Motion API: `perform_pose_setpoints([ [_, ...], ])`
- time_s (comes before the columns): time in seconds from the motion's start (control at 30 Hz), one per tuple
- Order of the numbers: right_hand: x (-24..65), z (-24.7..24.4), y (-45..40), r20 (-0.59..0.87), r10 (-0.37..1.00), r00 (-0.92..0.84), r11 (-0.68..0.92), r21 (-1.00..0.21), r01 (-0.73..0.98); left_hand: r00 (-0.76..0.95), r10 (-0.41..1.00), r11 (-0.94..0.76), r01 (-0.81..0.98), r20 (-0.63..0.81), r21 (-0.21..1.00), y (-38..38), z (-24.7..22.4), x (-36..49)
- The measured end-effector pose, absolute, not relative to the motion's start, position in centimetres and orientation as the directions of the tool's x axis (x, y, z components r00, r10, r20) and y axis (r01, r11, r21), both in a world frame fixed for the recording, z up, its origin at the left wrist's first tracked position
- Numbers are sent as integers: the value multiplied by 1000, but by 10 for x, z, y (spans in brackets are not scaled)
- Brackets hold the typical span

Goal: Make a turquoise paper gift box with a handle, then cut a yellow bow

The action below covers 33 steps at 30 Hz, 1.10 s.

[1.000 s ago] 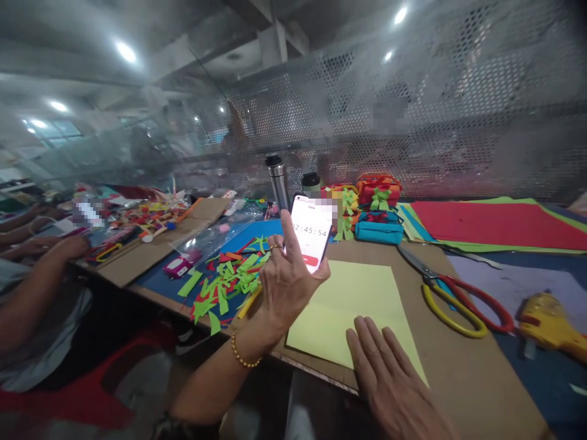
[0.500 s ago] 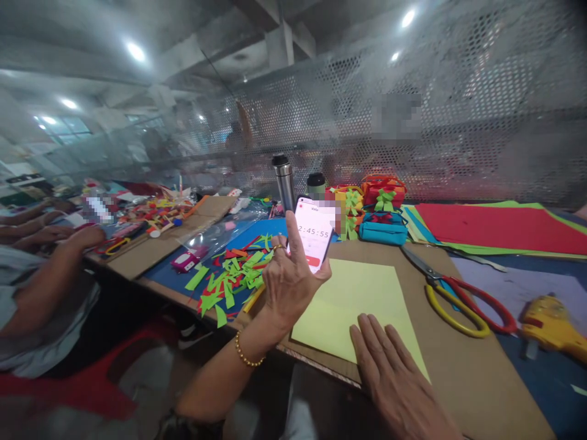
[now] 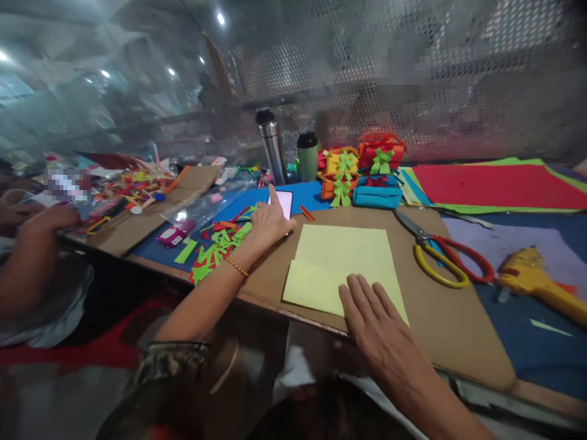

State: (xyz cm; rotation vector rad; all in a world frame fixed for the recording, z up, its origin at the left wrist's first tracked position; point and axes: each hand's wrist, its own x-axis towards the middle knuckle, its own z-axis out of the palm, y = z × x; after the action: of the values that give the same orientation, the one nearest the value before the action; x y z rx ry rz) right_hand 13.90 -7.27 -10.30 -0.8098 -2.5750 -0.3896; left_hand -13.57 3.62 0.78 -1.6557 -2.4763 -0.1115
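Cardboard [image 3: 440, 330] lies beneath the yellow paper [image 3: 343, 244], apparently as a flat backing, and across the paper's near right part the right hand [image 3: 373, 318] rests palm down, fingers extended and gripping nothing, likely to keep it from shifting. Beyond the paper's far left corner, the left hand [image 3: 268, 227] seems clamped on the phone [image 3: 285, 203], index finger along one edge, presumably to steady it. Compared with half a second ago, the phone has gone lower and farther off, while the right hand remains put.
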Motion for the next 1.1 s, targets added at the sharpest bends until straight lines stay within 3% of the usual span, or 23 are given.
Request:
perform_pose_setpoints([
  [0.27, 138, -81, -80, 326, 574, -751, 791, 17, 611, -372, 928, 372, 919, 26, -131, 51, 14, -128],
  [0.37, 138, -82, -80, 322, 584, -745, 788, -5, 615, -300, 952, 305, 940, 58, -149, 26, 26, -118],
  [0.47, 138, -84, -81, 328, 574, -751, 797, -11, 604, 30, 969, -4, 994, 244, -107, -27, 21, -101],
  [0.53, 138, -85, -82, 348, 574, -742, 794, -13, 608, 335, 889, -336, 940, 311, -54, -66, 0, -88],
  [0.6, 137, -85, -83, 368, 575, -731, 790, -14, 614, 492, 798, -508, 860, 347, -51, -98, -30, -76],
  [0.8, 133, -77, -82, 347, 576, -740, 783, 28, 622, 476, 784, -496, 866, 398, -58, -122, -92, -67],
  [1.1, 140, -68, -91, 342, 613, -712, 740, 67, 669, 516, 698, -519, 842, 496, -146, -114, -92, -71],
])
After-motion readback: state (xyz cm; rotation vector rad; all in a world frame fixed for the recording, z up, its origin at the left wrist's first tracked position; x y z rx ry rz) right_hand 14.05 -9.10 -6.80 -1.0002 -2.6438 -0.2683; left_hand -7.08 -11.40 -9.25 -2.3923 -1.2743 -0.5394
